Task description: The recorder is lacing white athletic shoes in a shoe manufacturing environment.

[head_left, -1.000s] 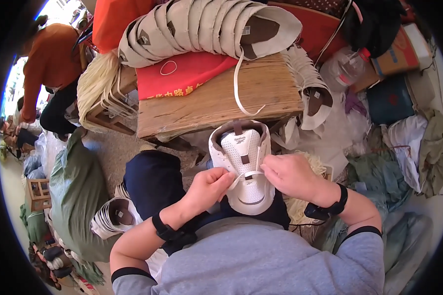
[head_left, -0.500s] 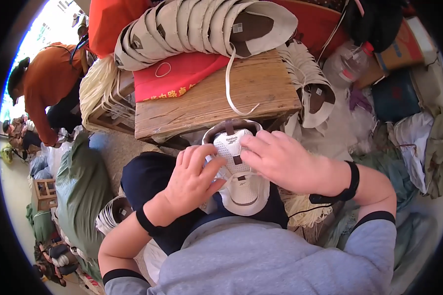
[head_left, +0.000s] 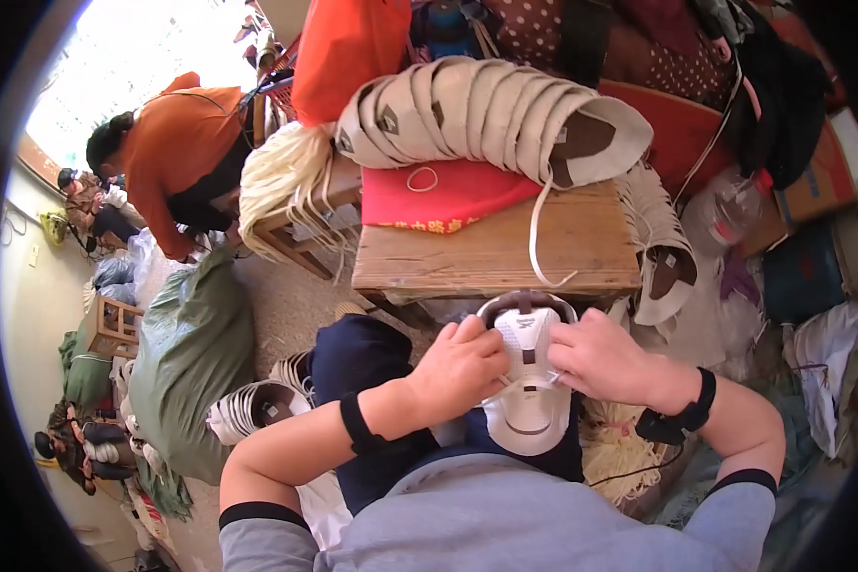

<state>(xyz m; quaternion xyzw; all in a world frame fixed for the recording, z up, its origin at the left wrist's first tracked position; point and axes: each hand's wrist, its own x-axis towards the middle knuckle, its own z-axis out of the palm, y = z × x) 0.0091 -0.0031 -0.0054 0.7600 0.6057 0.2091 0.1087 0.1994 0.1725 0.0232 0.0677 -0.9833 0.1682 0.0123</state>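
A pale beige-white shoe upper [head_left: 527, 421] rests on my lap, its toe toward me and its dark-lined collar away from me. Its perforated tongue [head_left: 524, 329] lies between my hands. At the left edge, my left hand [head_left: 462, 367] is closed with its fingers bent, pinching a white shoelace [head_left: 507, 380]. My right hand [head_left: 596, 355] is closed in a pinch at the opposite edge, with lace by its fingertips. Its exact grip is partly hidden. Beyond the shoe stands a wooden bench [head_left: 496, 250] carrying a row of nested shoe uppers [head_left: 486, 110]; one loose white lace hangs off it.
A red cloth [head_left: 448, 195] and a bundle of cream laces [head_left: 291, 176] lie by the stacked uppers. More nested uppers sit right of the bench [head_left: 663, 253] and by my left knee [head_left: 257, 410]. A large green sack [head_left: 195, 362] stands left. A person in orange [head_left: 186, 143] bends over behind it.
My left hand has gone from spread fingers over the shoe to a pinch at its left edge. The right hand has left the tongue for the right edge. The whole view has shifted.
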